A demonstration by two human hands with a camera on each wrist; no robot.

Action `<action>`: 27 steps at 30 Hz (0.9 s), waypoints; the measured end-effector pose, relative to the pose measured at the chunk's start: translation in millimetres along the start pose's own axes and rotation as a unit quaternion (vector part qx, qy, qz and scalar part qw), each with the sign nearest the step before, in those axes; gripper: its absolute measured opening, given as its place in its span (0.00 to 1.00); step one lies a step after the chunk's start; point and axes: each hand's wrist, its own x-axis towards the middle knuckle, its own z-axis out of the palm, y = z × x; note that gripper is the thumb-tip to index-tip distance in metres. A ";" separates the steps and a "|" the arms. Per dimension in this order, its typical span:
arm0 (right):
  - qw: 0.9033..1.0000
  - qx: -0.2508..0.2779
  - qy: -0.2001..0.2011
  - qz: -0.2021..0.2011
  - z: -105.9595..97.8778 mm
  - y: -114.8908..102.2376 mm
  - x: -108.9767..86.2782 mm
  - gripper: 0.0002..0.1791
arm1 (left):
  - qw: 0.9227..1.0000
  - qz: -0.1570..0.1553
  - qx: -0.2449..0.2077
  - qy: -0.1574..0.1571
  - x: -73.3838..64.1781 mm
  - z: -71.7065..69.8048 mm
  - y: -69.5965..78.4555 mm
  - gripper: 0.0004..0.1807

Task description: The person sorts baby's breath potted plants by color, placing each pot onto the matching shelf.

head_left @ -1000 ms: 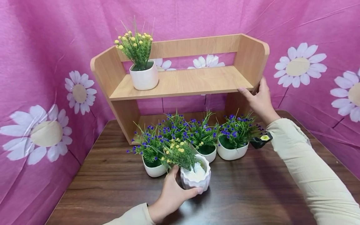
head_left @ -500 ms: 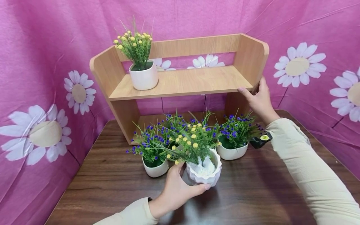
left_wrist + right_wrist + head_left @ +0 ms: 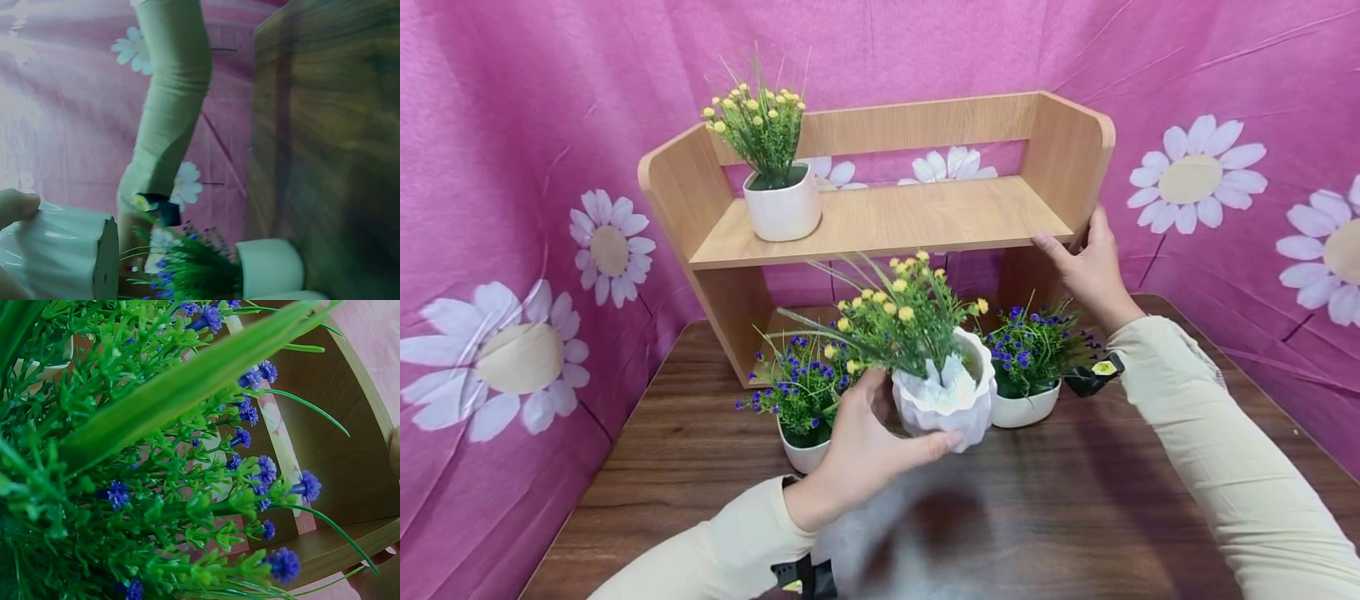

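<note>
My left hand [image 3: 872, 442] grips a white fluted flowerpot [image 3: 951, 408] by its side, thumb at the front. The pot is raised off the table and tilted, with yellow flowers and green stems [image 3: 898, 312] leaning left out of it. In the left wrist view, the same flowerpot [image 3: 69, 250] shows with fingertips on it. Over at the wooden shelf [image 3: 887, 217], my right hand [image 3: 1093, 271] holds the right side panel, its thumb on the upper board's front edge. The fingers behind that panel are partly hidden.
A white pot of yellow flowers [image 3: 782, 204] stands on the upper board's left. Purple-flowered pots [image 3: 805, 454] [image 3: 1026, 408] stand on the dark wooden table [image 3: 647, 500], before the shelf; the raised pot hides others. A pink curtain with printed daisies [image 3: 1195, 179] hangs behind.
My left hand has lifted the fluted pot up and slightly right, then closer to the shelf, in front of the middle purple plants. My right hand has stayed on the shelf.
</note>
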 end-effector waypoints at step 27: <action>1.000 0.006 0.001 -0.001 0.6 0.2 0.7 0.39 | 0.995 0.083 -0.012 0.052 97.0 -50.2 36.5 0.39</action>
